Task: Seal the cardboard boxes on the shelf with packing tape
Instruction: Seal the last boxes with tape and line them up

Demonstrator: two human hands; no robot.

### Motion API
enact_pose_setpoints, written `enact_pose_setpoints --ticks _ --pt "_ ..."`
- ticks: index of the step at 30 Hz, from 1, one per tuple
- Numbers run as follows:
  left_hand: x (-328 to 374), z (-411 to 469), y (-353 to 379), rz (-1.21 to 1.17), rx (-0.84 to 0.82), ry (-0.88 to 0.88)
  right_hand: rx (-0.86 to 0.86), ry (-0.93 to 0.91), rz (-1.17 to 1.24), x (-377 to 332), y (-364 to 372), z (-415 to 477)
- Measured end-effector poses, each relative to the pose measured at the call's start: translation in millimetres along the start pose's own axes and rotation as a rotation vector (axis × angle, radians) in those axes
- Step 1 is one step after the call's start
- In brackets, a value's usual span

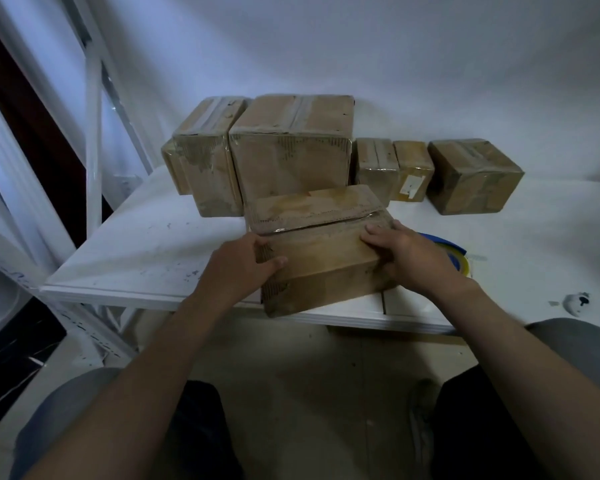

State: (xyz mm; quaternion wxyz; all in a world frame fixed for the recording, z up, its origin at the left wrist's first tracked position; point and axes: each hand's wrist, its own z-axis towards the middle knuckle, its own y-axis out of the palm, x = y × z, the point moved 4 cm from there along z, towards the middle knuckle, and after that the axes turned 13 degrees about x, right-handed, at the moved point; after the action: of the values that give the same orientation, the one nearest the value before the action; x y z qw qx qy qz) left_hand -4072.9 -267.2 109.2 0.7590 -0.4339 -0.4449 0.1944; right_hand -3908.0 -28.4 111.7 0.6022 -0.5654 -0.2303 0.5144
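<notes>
A worn cardboard box (pixel 321 251) lies at the front edge of the white shelf (pixel 146 251), tilted and overhanging the edge a little. Its top flaps meet at a seam with glossy tape along it. My left hand (pixel 246 261) grips the box's left end, thumb on top and fingers round the side. My right hand (pixel 406 258) holds the right end, fingers lying on the near flap. A roll of tape with a blue and yellow rim (pixel 454 254) lies on the shelf just right of the box, mostly hidden by my right hand.
Several taped cardboard boxes stand along the back wall: a tall pair (pixel 291 147) behind the held box and smaller ones (pixel 471 176) to the right. White shelf uprights (pixel 94 133) rise at the left. My knees and the floor show below.
</notes>
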Motion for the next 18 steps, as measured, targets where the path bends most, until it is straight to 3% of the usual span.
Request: enact_pose_setpoints --ticks 6,10,14,18 --pt "20 18 2 0.185 0.199 0.174 0.014 -0.016 0.056 6 -2 -2" --pt "48 23 23 0.131 0.101 0.319 0.162 0.164 0.055 48 -7 -2" --pt "78 30 50 0.180 -0.005 0.415 -0.002 0.410 -0.125 96 -12 1" --pt "102 40 71 0.204 -0.054 0.433 -0.143 0.515 -0.151 130 -7 7"
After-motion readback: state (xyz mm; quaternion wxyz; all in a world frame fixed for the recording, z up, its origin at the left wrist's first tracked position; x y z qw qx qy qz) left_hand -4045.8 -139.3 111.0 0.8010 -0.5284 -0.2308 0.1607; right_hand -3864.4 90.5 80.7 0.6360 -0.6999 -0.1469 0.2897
